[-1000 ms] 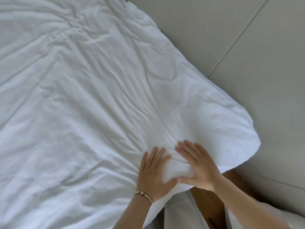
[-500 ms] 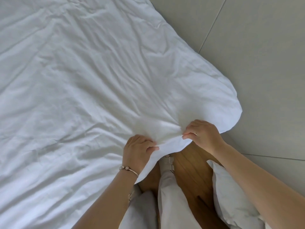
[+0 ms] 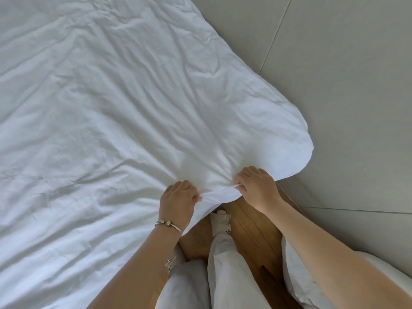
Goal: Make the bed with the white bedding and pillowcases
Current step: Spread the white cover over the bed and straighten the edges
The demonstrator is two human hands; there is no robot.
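A wrinkled white duvet [image 3: 124, 121] covers the bed and fills most of the view, its rounded corner hanging over at the right. My left hand [image 3: 177, 200], with a bracelet on the wrist, grips the duvet's near edge with curled fingers. My right hand [image 3: 256, 186] pinches the same edge a short way to the right, near the corner. The fabric bunches into a fold between the two hands.
A grey padded wall panel [image 3: 334, 74] rises right of the bed. Below the duvet edge are a wooden floor [image 3: 247, 221], my legs in light trousers [image 3: 227, 270] and a sandalled foot. A white pillow [image 3: 296, 277] lies under my right forearm.
Both hands lay flat on the duvet corner a second ago; they have since curled and taken hold of its edge. The view has shifted back, showing more floor and my legs.
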